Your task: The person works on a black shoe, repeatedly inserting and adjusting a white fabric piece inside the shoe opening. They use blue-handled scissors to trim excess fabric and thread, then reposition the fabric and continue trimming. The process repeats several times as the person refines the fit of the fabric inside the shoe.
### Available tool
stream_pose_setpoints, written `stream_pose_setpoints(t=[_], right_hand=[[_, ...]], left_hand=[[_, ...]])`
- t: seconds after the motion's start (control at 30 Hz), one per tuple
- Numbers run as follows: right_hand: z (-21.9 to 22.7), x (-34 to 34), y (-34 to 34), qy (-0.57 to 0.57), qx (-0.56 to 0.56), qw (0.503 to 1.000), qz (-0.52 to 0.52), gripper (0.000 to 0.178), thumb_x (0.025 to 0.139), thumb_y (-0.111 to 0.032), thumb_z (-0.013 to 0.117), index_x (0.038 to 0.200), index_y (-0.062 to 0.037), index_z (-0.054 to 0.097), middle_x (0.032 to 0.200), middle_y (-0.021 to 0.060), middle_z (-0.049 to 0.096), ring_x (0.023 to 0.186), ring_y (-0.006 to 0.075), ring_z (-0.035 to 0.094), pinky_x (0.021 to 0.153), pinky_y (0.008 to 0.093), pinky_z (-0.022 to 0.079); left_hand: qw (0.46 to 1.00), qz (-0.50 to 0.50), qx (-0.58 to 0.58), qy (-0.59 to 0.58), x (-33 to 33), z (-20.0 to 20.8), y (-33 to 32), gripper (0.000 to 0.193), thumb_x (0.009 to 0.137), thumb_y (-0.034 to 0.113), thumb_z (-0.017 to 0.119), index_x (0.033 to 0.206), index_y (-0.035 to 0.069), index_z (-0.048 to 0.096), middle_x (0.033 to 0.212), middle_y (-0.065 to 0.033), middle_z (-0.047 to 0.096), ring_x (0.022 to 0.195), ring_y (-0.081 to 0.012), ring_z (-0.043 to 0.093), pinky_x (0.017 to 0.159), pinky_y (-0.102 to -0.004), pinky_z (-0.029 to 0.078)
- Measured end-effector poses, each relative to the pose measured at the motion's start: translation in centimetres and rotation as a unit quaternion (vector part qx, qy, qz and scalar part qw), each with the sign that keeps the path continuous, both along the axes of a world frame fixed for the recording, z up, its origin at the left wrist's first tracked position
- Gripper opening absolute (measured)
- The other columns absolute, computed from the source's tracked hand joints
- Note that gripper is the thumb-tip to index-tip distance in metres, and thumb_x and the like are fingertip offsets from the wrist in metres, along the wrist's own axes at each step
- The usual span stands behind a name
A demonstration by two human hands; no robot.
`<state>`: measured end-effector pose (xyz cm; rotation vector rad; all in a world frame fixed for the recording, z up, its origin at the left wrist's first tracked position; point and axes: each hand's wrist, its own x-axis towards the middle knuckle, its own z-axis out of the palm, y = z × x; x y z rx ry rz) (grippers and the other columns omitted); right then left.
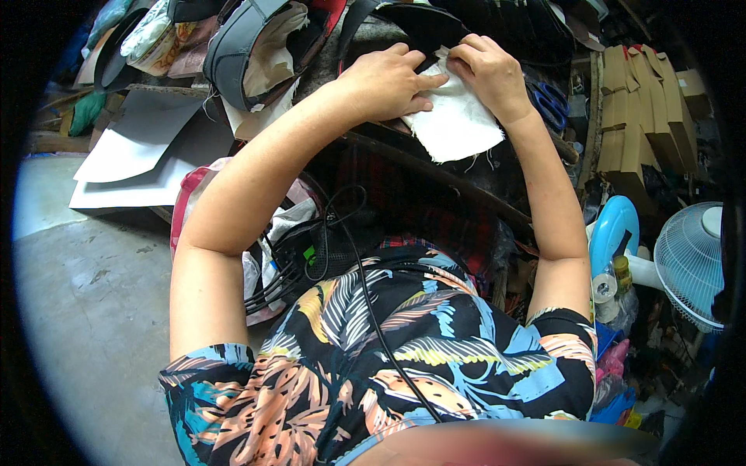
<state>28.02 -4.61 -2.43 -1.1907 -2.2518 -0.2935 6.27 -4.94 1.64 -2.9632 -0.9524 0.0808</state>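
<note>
A white piece of cloth [457, 124] with frayed edges hangs over the front edge of the cluttered bench. My right hand [491, 76] pinches its upper edge, thumb and fingers pressed together. My left hand [395, 81] rests beside the cloth's left side, index finger and thumb stretched out onto it and the other fingers bent. Just beyond both hands lies a black curved piece [420, 25], partly covered by them. Left of my left hand stands a dark grey curved piece [237, 58] with pale cloth inside it.
White sheets [144, 140] jut from the bench at left. Blue-handled scissors [550, 105] lie right of my right hand. Folded brown cardboard [625, 132] stands farther right, above a fan [690, 264]. Black cables [353, 248] hang between my arms over a bag.
</note>
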Motion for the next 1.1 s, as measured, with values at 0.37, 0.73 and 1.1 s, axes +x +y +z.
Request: stream_pose_setpoints(t=[0.37, 0.73, 1.1], right_hand=[[-2.3, 1.9, 1.1, 0.253, -0.139, 0.955, -0.067, 0.017, 0.094, -0.016, 0.062, 0.094, 0.0011, 0.063, 0.086, 0.0123, 0.065, 0.074, 0.0232, 0.062, 0.069, 0.0331, 0.049], [0.7, 0.7, -0.2, 0.094, -0.162, 0.970, -0.158, 0.025, 0.087, -0.032, 0.070, 0.091, -0.0080, 0.070, 0.088, 0.0094, 0.066, 0.082, 0.0260, 0.069, 0.072, 0.0372, 0.054], [-2.5, -0.4, 2.3, 0.222, -0.134, 0.959, -0.118, 0.019, 0.085, -0.017, 0.068, 0.095, -0.0009, 0.068, 0.088, 0.0182, 0.068, 0.080, 0.0355, 0.068, 0.076, 0.0430, 0.054]], left_hand=[[1.000, -0.002, -0.008, -0.017, 0.2, -0.1, -0.3, 0.050, 0.092, 0.041, 0.061, 0.140, 0.030, 0.053, 0.132, -0.0149, 0.056, 0.116, -0.0299, 0.056, 0.094, -0.0400, 0.052], [1.000, -0.009, 0.004, -0.019, 0.2, -0.4, -0.2, 0.049, 0.092, 0.041, 0.061, 0.139, 0.030, 0.053, 0.134, -0.0144, 0.055, 0.116, -0.0303, 0.055, 0.095, -0.0399, 0.051], [0.982, -0.036, -0.082, -0.168, -1.5, 0.1, -3.2, 0.028, 0.091, 0.032, 0.065, 0.112, 0.015, 0.073, 0.129, -0.0209, 0.057, 0.117, -0.0341, 0.054, 0.098, -0.0426, 0.046]])
